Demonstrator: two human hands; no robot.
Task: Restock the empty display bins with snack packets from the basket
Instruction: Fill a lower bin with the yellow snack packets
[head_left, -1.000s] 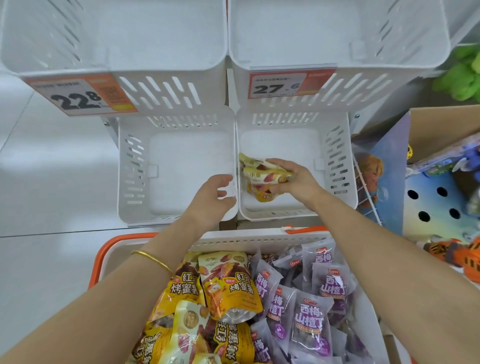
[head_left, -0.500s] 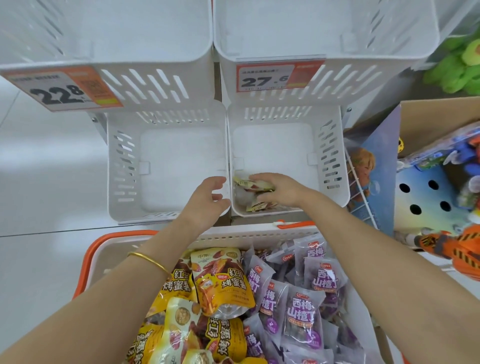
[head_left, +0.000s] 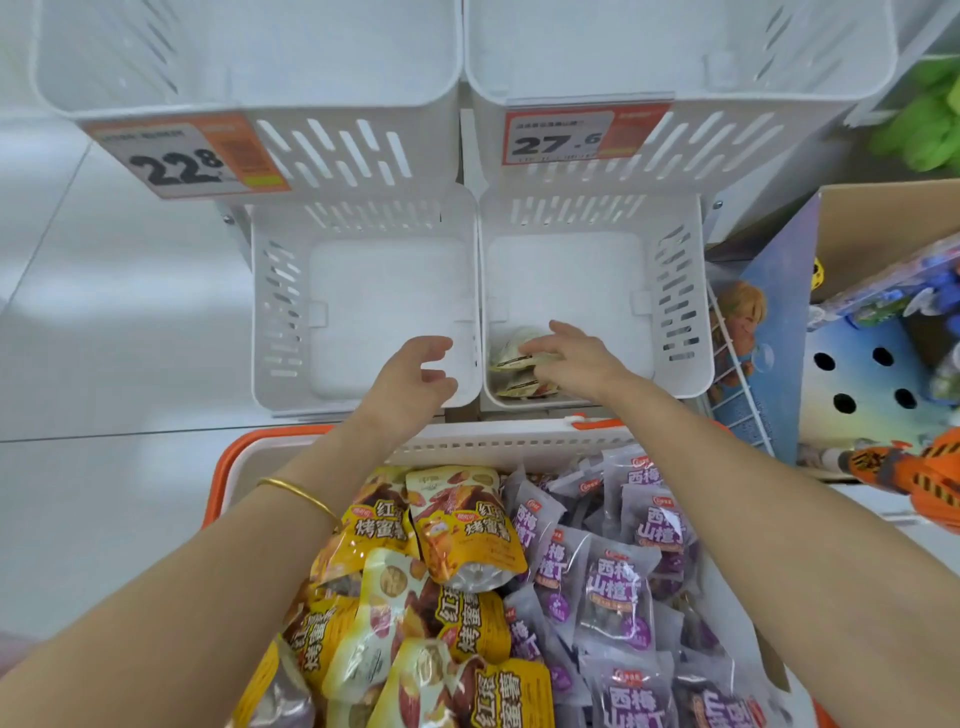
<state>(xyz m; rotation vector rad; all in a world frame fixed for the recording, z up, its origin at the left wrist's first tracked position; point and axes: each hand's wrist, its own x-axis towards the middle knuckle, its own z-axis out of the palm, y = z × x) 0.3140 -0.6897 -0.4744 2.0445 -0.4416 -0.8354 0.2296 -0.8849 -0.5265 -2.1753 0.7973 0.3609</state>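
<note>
Two small yellow snack packets (head_left: 511, 358) lie in the near left corner of the lower right white bin (head_left: 680, 312). My right hand (head_left: 582, 364) hovers just over them with fingers spread and relaxed, fingertips at the packets. Beside it, my left hand (head_left: 410, 379) hangs loosely curled and holds nothing, over the front right corner of the lower left white bin (head_left: 270, 312), whose floor is bare. Below my arms, the orange-rimmed basket (head_left: 493, 441) holds several yellow packets (head_left: 462, 525) on its left and several purple packets (head_left: 618, 587) on its right.
Two upper white bins (head_left: 249, 62) (head_left: 675, 52) overhang the lower ones, with price tags 22.8 (head_left: 182, 161) and 27.6 (head_left: 561, 137). A cardboard box of toys (head_left: 883, 218) stands right of the bins, an orange toy (head_left: 924, 478) below it. White tiled floor lies to the left.
My right hand lowered the yellow packets into the lower right bin's near left corner and opened its fingers off them. My left hand stayed near the divider between the lower bins.
</note>
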